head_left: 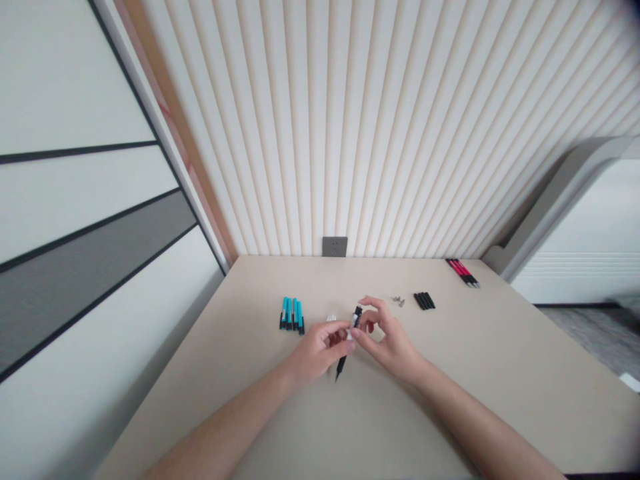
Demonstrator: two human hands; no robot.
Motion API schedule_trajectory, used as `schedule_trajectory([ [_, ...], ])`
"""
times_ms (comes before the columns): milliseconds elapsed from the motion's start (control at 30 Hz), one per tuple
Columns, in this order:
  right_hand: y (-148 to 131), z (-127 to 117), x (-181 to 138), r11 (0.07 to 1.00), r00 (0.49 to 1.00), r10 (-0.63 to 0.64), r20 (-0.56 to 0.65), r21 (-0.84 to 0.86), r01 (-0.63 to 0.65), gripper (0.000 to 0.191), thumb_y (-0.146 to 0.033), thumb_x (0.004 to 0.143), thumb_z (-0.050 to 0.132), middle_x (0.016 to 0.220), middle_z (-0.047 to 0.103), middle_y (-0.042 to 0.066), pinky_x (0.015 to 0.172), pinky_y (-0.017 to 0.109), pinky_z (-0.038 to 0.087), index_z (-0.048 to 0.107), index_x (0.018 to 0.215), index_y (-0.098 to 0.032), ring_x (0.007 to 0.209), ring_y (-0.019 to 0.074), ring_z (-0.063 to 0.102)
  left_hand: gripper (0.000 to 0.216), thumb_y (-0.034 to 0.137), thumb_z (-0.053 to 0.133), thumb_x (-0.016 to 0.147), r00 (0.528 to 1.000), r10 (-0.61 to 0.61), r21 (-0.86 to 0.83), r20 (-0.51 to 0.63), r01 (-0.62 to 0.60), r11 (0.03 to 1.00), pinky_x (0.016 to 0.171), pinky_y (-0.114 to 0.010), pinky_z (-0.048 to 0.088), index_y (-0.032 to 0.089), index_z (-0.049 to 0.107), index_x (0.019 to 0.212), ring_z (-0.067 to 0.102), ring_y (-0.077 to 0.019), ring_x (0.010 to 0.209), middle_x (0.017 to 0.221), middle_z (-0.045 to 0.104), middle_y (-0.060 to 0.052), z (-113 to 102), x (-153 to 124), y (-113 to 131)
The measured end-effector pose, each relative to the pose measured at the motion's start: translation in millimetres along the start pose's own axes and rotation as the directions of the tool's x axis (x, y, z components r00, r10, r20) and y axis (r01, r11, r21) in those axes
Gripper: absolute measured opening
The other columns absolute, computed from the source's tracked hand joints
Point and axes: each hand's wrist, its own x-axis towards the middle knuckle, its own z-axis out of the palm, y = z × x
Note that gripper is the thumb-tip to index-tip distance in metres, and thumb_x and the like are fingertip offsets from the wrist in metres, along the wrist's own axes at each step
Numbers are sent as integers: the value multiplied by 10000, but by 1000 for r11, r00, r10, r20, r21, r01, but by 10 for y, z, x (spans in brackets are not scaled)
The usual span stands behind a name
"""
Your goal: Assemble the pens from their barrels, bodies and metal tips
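Beige tabletop (380, 427), fluted wall (320, 133) behind — left grip (316, 348), right grip (393, 343) both pinching pen (341, 365).

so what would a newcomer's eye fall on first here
Likely the left hand and right hand at the centre, both holding a black-and-white pen. Then the bright turquoise pieces left of them, and the pink-and-black sticks near the far right corner of the table.

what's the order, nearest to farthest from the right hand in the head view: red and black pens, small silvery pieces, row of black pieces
1. Small silvery pieces: just beyond the right hand, slightly to its right.
2. Row of black pieces: right of the silvery pieces.
3. Red and black pens: near the far right corner of the table.
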Motion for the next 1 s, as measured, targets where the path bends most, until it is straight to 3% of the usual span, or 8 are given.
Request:
schedule_trajectory([
  [133,27,-11,3,999,999,-12,-45,-45,9,328,-309,890,582,772,596,-17,692,297,456,395,1150,-243,722,156,572,301,400,671,830,993,96,214,-70,-79,974,665,-247,386,171,703,1022,499,-154,724,769,578,-17,-80,11,34],
  [267,57,-40,30,999,995,38,-93,10,-37,225,-362,897,587,751,587,-20,645,276,439,452,1025,-237,670,143,559,263,383,675,826,985,113,284,-134,-71,956,655,-249,397,181,711,991,525,-156,704,755,603,-19,-134,21,32],
  [533,178,-154,102,935,972,181,-152,333,-122,319,-467,866,635,687,599,-28,601,263,410,432,950,-235,625,141,556,276,370,629,860,971,1,113,-239,27,993,749,-285,465,169,701,1035,619,-188,820,931,714,-62,-263,43,-101],
  [700,154,-198,123,866,969,240,-54,463,-189,329,-506,870,617,709,658,14,609,280,429,524,975,-208,622,146,564,240,369,650,850,943,7,86,-334,23,996,749,-273,467,167,709,964,625,-175,797,881,719,-44,-337,61,-133],
  [867,110,-198,114,713,959,260,111,647,-268,433,-526,941,491,933,720,101,620,299,437,635,1140,-169,642,146,561,207,357,676,823,917,27,128,-399,26,991,715,-255,467,178,732,909,625,-160,751,830,726,-26,-383,62,-95],
  [1000,110,-201,100,523,944,268,194,793,-312,394,-486,933,542,907,724,85,600,268,417,671,1140,-177,609,120,545,199,344,690,809,920,45,119,-390,2,993,712,-250,473,181,743,908,633,-159,746,818,731,-26,-384,62,-94],
])
